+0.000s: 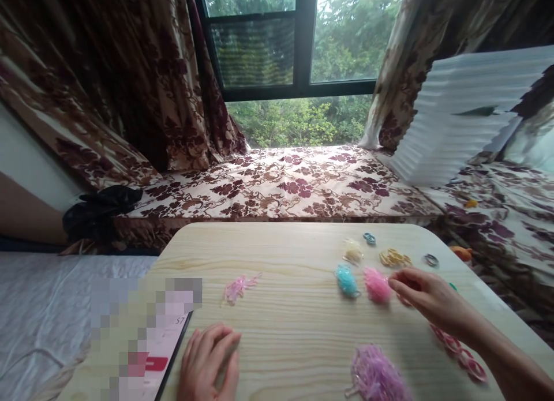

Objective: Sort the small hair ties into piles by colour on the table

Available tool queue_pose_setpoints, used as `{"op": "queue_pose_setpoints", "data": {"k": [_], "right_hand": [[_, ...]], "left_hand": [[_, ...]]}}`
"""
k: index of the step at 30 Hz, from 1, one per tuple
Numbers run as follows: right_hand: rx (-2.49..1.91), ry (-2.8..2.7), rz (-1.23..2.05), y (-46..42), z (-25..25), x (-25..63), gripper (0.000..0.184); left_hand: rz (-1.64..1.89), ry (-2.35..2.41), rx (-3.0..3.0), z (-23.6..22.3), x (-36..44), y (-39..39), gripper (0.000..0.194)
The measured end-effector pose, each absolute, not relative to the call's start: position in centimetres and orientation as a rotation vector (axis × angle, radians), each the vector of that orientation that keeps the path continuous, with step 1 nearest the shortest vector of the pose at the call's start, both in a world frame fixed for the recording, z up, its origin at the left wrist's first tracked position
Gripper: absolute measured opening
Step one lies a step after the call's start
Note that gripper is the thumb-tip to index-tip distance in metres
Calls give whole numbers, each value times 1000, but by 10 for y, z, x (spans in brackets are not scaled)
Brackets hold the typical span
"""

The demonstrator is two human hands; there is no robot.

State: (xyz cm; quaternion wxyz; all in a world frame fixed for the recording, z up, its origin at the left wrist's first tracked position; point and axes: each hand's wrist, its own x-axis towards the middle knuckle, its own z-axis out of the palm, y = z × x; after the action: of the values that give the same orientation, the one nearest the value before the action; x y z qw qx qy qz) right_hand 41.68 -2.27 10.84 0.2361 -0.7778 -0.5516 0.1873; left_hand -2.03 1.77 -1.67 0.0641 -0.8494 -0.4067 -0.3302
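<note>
My right hand (418, 288) reaches in from the right, its thumb and fingertips pinched together at the right edge of a pink bundle of thin elastic bands (377, 285). What lies between the fingertips is too small to make out. A turquoise bundle (347, 281) lies just left of the pink one. Palm down on the table, my left hand (210, 360) rests with fingers loosely bent and thumb apart, nothing visible in it. Beyond it lies a small loose pink clump of bands (240, 288). A larger lilac bundle (377, 373) is at the near edge.
The wooden table (277, 320) also carries a pale yellow bundle (352, 251), mustard rings (395, 258), blue rings (369, 238), dark grey rings (431, 259) and a row of pink-red rings (465, 358). A partly pixelated screen (171, 332) stands left. Behind is a floral-covered window ledge (294, 184).
</note>
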Motion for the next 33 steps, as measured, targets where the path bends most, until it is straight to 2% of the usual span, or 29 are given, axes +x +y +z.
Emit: {"op": "queue_pose_setpoints", "data": {"k": [9,20,26,33], "right_hand": [[-2194,-1481,473,-31,95,419,36],[-2237,-1506,446,-27,103,418,31],[-2245,-1489,400,-36,107,420,38],[-2052,-1652,309,-38,109,385,41]], "left_hand": [[-977,-1231,-2595,-17,-21,15,27],[-959,-1243,-2621,-16,-20,13,26],[-1007,-1233,-2610,-15,-18,14,26],[-1007,-1364,-2586,5,-5,5,28]]}}
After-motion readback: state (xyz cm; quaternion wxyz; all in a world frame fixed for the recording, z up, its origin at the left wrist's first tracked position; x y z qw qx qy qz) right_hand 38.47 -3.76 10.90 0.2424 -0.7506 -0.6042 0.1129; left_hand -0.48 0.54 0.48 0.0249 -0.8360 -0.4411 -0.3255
